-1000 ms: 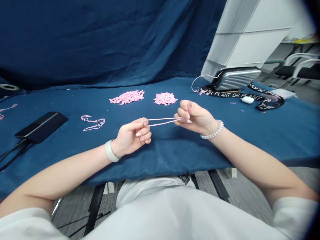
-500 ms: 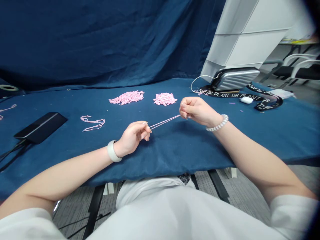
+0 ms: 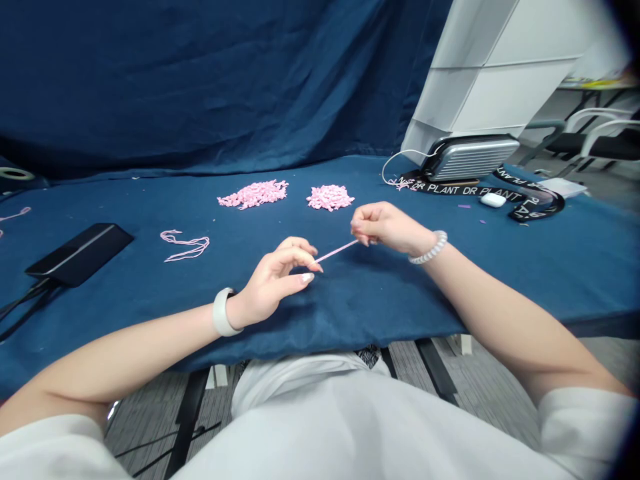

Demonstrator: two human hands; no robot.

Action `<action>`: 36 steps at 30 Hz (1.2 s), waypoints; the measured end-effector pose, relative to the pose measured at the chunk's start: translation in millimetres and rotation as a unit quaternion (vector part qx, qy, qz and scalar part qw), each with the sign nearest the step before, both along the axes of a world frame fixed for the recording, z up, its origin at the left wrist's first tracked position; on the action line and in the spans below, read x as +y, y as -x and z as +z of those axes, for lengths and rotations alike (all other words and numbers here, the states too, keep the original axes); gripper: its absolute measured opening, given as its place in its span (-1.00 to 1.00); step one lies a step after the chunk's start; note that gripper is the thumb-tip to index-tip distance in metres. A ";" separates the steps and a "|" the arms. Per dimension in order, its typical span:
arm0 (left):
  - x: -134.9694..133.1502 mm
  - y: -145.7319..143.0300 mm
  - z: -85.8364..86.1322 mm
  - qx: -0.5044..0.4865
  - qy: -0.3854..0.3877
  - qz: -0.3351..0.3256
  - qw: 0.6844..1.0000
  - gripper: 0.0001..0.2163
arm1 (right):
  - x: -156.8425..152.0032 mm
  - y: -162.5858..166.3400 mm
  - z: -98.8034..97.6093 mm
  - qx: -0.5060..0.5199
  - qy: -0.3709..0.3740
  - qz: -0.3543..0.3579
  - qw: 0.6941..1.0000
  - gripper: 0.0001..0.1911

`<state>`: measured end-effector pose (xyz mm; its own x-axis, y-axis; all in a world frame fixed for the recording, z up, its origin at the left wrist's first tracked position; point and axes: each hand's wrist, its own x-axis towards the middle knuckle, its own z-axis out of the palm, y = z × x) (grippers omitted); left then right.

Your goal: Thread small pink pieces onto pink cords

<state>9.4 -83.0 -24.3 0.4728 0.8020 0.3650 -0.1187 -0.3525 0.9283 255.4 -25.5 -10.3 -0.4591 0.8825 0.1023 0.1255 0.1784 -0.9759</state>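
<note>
A pink string (image 3: 336,252) is stretched between my two hands above the blue tablecloth. My left hand (image 3: 273,275) has its end at the fingertips, with the thumb held apart from the fingers; whether the string is pinched between them or looped over one is hard to make out. Higher and to the right, my right hand (image 3: 393,228) pinches the other end, its fingers curled. Several loose pink strings (image 3: 186,248) lie on the cloth left of my left hand. Beyond my hands sit two heaps of small pink pieces, a wider left heap (image 3: 255,194) and a rounder right heap (image 3: 330,197).
A black device (image 3: 80,255) with cables lies at the left. At the back right stand a silver ribbed case (image 3: 475,159) and a black lettered strap (image 3: 450,189), with a small white case (image 3: 493,200) beside the strap. The tablecloth's front edge (image 3: 320,347) is near my body.
My left hand has moved right and its thumb has spread from the fingers. My right hand has come slightly lower and left. The stretched string between them is shorter.
</note>
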 end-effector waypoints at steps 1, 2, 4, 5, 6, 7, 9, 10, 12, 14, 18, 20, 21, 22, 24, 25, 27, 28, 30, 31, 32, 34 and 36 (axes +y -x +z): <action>-2.4 -1.6 1.8 -0.015 -0.001 -0.009 1.000 -0.89 | -1.8 5.8 -2.6 -0.027 -0.002 0.011 1.000 -0.68; -4.8 -3.2 3.5 -0.031 0.007 -0.024 0.999 -0.88 | -4.4 12.5 -5.3 -0.055 -0.007 0.029 0.998 -0.70; -9.0 -6.1 5.6 -0.064 0.036 -0.060 0.995 -0.84 | -11.3 26.8 -10.4 -0.099 -0.026 0.070 0.992 -0.76; -10.6 -7.3 5.8 -0.078 0.055 -0.073 0.993 -0.81 | -15.3 33.7 -12.7 -0.115 -0.035 0.092 0.989 -0.80; -11.7 -8.3 5.5 -0.090 0.075 -0.076 0.990 -0.78 | -19.2 39.9 -14.7 -0.124 -0.045 0.108 0.985 -0.83; -12.3 -9.3 4.7 -0.100 0.095 -0.070 0.988 -0.77 | -22.9 45.2 -16.6 -0.127 -0.052 0.121 0.983 -0.86; -12.0 -11.1 2.6 -0.115 0.130 -0.045 0.984 -0.76 | -28.6 52.4 -19.9 -0.122 -0.059 0.149 0.980 -0.87; -11.2 -12.0 1.5 -0.118 0.146 -0.031 0.982 -0.77 | -30.3 54.3 -21.5 -0.119 -0.062 0.159 0.978 -0.86; -8.8 -13.3 -0.5 -0.122 0.169 -0.014 0.978 -0.78 | -31.6 55.6 -24.4 -0.115 -0.063 0.169 0.977 -0.82; -5.8 -14.2 -2.3 -0.122 0.185 -0.004 0.975 -0.80 | -30.9 54.9 -26.9 -0.110 -0.052 0.165 0.979 -0.79; -0.4 -14.4 -6.8 -0.111 0.205 0.013 0.972 -0.76 | -27.3 52.3 -28.4 -0.091 -0.036 0.145 0.985 -0.73; 1.6 -14.2 -9.9 -0.101 0.214 0.024 0.971 -0.74 | -25.9 51.3 -26.8 -0.069 -0.031 0.118 0.990 -0.70; 2.5 -14.1 -11.5 -0.096 0.218 0.029 0.971 -0.74 | -25.6 50.9 -25.7 -0.054 -0.024 0.104 0.993 -0.69; 3.2 -14.1 -13.2 -0.090 0.221 0.033 0.971 -0.74 | -25.7 50.8 -24.5 -0.038 -0.014 0.091 0.995 -0.68; 4.4 -14.4 -16.3 -0.081 0.229 0.038 0.969 -0.75 | -26.7 51.5 -22.8 -0.004 0.009 0.073 0.997 -0.66; 4.8 -14.6 -17.6 -0.077 0.235 0.039 0.968 -0.75 | -27.5 52.3 -22.5 0.010 0.019 0.065 0.998 -0.66; 5.3 -15.2 -19.0 -0.070 0.246 0.039 0.966 -0.74 | -29.3 54.2 -23.3 0.034 0.029 0.050 0.998 -0.65; 5.6 -15.4 -19.2 -0.069 0.250 0.041 0.965 -0.73 | -30.1 55.2 -24.2 0.043 0.029 0.041 0.998 -0.65; 6.5 -15.5 -18.8 -0.072 0.260 0.048 0.962 -0.70 | -31.0 56.6 -26.2 0.051 0.020 0.024 0.998 -0.66; 7.1 -15.4 -18.3 -0.077 0.266 0.051 0.960 -0.69 | -31.1 56.9 -27.1 0.051 0.011 0.015 0.998 -0.67; 7.9 -15.2 -17.8 -0.081 0.273 0.053 0.957 -0.68 | -30.9 56.9 -27.7 0.049 0.000 0.006 0.999 -0.67; 9.7 -14.6 -17.0 -0.085 0.293 0.047 0.951 -0.68 | -30.1 56.3 -28.6 0.038 -0.025 -0.015 0.999 -0.67; 11.3 -13.9 -16.9 -0.080 0.309 0.036 0.947 -0.72 | -29.1 55.6 -29.0 0.024 -0.045 -0.032 0.998 -0.67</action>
